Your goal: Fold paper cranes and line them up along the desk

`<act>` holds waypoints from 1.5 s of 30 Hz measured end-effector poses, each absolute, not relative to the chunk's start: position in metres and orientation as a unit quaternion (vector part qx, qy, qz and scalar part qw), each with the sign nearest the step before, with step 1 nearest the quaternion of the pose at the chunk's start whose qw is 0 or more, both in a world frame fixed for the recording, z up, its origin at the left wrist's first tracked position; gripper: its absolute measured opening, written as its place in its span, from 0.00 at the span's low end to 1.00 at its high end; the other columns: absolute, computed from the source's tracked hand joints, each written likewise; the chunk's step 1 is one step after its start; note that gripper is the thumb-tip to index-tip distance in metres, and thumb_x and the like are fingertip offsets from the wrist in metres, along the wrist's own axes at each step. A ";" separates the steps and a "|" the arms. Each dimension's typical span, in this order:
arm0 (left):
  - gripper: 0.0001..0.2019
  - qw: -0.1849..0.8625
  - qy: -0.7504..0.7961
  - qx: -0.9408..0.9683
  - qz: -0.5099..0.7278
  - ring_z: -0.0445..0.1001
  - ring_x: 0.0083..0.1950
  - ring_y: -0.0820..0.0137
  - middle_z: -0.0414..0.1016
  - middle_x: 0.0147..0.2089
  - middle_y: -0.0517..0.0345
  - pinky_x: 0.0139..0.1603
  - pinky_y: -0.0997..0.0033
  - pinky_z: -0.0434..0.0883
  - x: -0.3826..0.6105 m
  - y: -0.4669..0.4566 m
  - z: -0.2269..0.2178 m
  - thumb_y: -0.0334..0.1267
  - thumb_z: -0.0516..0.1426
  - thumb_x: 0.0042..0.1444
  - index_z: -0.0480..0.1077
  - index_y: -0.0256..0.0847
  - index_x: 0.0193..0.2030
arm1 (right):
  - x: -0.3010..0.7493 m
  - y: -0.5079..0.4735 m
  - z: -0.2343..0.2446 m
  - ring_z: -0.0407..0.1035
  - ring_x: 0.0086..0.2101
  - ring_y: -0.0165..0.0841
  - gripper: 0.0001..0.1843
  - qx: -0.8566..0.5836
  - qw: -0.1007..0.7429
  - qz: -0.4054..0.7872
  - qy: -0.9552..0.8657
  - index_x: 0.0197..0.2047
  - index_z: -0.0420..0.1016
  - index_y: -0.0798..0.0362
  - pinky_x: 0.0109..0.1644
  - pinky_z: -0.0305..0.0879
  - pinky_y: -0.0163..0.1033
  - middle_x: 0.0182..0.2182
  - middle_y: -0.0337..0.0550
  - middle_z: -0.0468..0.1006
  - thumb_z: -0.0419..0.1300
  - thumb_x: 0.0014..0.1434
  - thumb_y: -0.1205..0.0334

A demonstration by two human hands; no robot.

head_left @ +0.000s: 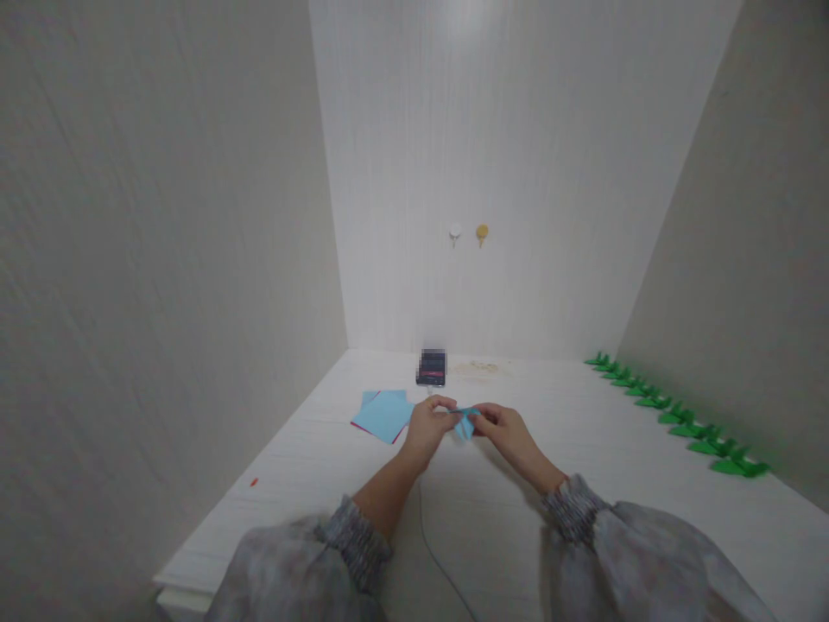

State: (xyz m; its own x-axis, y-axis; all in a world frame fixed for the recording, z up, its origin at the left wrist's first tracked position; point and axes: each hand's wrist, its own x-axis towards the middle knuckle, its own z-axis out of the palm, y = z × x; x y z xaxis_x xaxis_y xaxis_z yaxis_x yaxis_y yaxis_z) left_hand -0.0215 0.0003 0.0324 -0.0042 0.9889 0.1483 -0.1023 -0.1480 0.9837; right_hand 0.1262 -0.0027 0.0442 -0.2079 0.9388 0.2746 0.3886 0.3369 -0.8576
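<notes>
Between my hands, above the middle of the white table, is a small folded piece of light blue paper (pixel 465 425). My left hand (pixel 430 425) pinches its left side with thumb and fingers. On the other side my right hand (pixel 502 427) grips the right edge, its fingers closed. The paper's lower part hangs down in a point; the fingertips cover some of its edges. Just left of my left hand lie light blue paper sheets (pixel 385 416), overlapping, with red showing along some lower edges.
A phone (pixel 431 369) stands at the back, a cable (pixel 435 557) running toward me. Green folded paper figures (pixel 680 421) line the right side. A small red scrap (pixel 254 482) lies front left. Two hooks (pixel 482 232) hang on the back wall; walls enclose both sides.
</notes>
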 end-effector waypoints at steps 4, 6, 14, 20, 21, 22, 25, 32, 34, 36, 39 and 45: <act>0.14 0.416 0.474 0.575 0.522 0.61 0.19 0.79 0.67 0.19 0.64 0.22 0.79 0.57 -0.018 0.000 0.031 0.39 0.60 0.37 0.68 0.37 0.33 | 0.128 -0.009 0.051 0.67 0.25 0.31 0.13 -0.477 0.377 0.199 -0.768 0.30 0.74 0.56 0.29 0.61 0.33 0.24 0.43 0.76 0.50 0.51 0.62; 0.12 0.384 0.482 0.591 0.521 0.64 0.22 0.78 0.70 0.24 0.61 0.25 0.78 0.59 -0.015 0.002 0.031 0.38 0.60 0.38 0.68 0.36 0.32 | 0.128 -0.011 0.053 0.67 0.26 0.31 0.14 -0.475 0.365 0.154 -0.786 0.32 0.75 0.55 0.31 0.60 0.33 0.26 0.44 0.76 0.48 0.52 0.63; 0.09 0.381 0.491 0.576 0.532 0.68 0.27 0.73 0.72 0.27 0.58 0.29 0.76 0.63 -0.006 0.003 0.034 0.36 0.58 0.39 0.67 0.36 0.29 | 0.127 -0.017 0.056 0.68 0.27 0.31 0.14 -0.527 0.318 0.048 -0.787 0.33 0.74 0.55 0.31 0.58 0.32 0.27 0.44 0.76 0.47 0.54 0.62; 0.08 0.387 0.465 0.575 0.550 0.67 0.28 0.72 0.71 0.26 0.59 0.29 0.75 0.62 -0.003 0.000 0.040 0.37 0.58 0.39 0.67 0.36 0.27 | 0.124 -0.023 0.063 0.69 0.25 0.33 0.15 -0.571 0.290 -0.058 -0.766 0.30 0.73 0.53 0.26 0.53 0.33 0.25 0.44 0.76 0.47 0.56 0.60; 0.08 0.384 0.462 0.579 0.552 0.67 0.29 0.72 0.71 0.27 0.59 0.30 0.75 0.62 -0.003 0.000 0.040 0.38 0.58 0.39 0.67 0.36 0.27 | 0.123 -0.024 0.064 0.69 0.25 0.33 0.15 -0.576 0.285 -0.069 -0.763 0.29 0.73 0.53 0.25 0.52 0.33 0.24 0.44 0.76 0.46 0.56 0.59; 0.08 0.379 0.460 0.583 0.552 0.67 0.30 0.72 0.70 0.27 0.59 0.31 0.75 0.62 -0.003 0.000 0.041 0.38 0.58 0.39 0.67 0.37 0.26 | 0.123 -0.025 0.065 0.69 0.25 0.33 0.15 -0.581 0.280 -0.078 -0.761 0.28 0.72 0.53 0.25 0.51 0.33 0.24 0.44 0.76 0.46 0.56 0.59; 0.07 0.363 0.461 0.595 0.550 0.67 0.31 0.72 0.70 0.27 0.59 0.33 0.74 0.62 -0.002 0.001 0.041 0.39 0.58 0.40 0.68 0.37 0.26 | 0.121 -0.026 0.068 0.70 0.25 0.32 0.16 -0.584 0.263 -0.101 -0.761 0.28 0.71 0.53 0.24 0.50 0.33 0.25 0.44 0.77 0.45 0.57 0.58; 0.09 0.356 0.450 0.605 0.552 0.67 0.32 0.71 0.69 0.28 0.59 0.35 0.74 0.62 -0.002 -0.001 0.045 0.42 0.57 0.42 0.69 0.37 0.25 | 0.122 -0.025 0.067 0.70 0.26 0.34 0.16 -0.571 0.244 -0.111 -0.776 0.31 0.71 0.53 0.25 0.52 0.33 0.27 0.46 0.77 0.44 0.59 0.59; 0.09 0.361 0.444 0.609 0.550 0.67 0.33 0.71 0.69 0.29 0.58 0.35 0.74 0.63 -0.002 -0.002 0.046 0.42 0.57 0.42 0.70 0.37 0.25 | 0.123 -0.024 0.066 0.71 0.27 0.34 0.16 -0.569 0.249 -0.105 -0.777 0.31 0.71 0.54 0.26 0.53 0.33 0.28 0.46 0.77 0.44 0.59 0.59; 0.09 0.365 0.442 0.608 0.549 0.68 0.33 0.71 0.70 0.30 0.58 0.36 0.74 0.63 -0.001 -0.003 0.047 0.41 0.56 0.42 0.70 0.37 0.25 | 0.124 -0.024 0.064 0.71 0.27 0.34 0.16 -0.568 0.253 -0.100 -0.777 0.32 0.71 0.54 0.26 0.54 0.33 0.29 0.47 0.77 0.44 0.59 0.59; 0.07 0.367 0.436 0.601 0.560 0.67 0.33 0.71 0.70 0.30 0.57 0.36 0.74 0.63 -0.002 -0.004 0.050 0.39 0.56 0.43 0.70 0.37 0.25 | 0.123 -0.023 0.064 0.71 0.29 0.33 0.15 -0.562 0.254 -0.097 -0.781 0.35 0.70 0.54 0.28 0.57 0.33 0.31 0.47 0.76 0.43 0.59 0.60; 0.07 0.399 0.448 0.542 0.588 0.66 0.28 0.73 0.69 0.24 0.59 0.33 0.75 0.63 -0.004 -0.003 0.056 0.39 0.57 0.41 0.70 0.36 0.24 | 0.117 -0.025 0.067 0.71 0.30 0.35 0.19 -0.542 0.261 -0.098 -0.793 0.52 0.61 0.57 0.31 0.62 0.35 0.37 0.50 0.76 0.43 0.59 0.62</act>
State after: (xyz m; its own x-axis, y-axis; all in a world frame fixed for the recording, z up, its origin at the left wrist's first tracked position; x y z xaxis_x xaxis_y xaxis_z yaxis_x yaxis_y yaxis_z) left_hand -0.0036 -0.0028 0.0563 -0.0933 0.9555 0.2799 0.0172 -0.2795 0.9600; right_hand 0.1174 -0.0252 0.0666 -0.2766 0.8086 0.5193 0.9106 0.3932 -0.1272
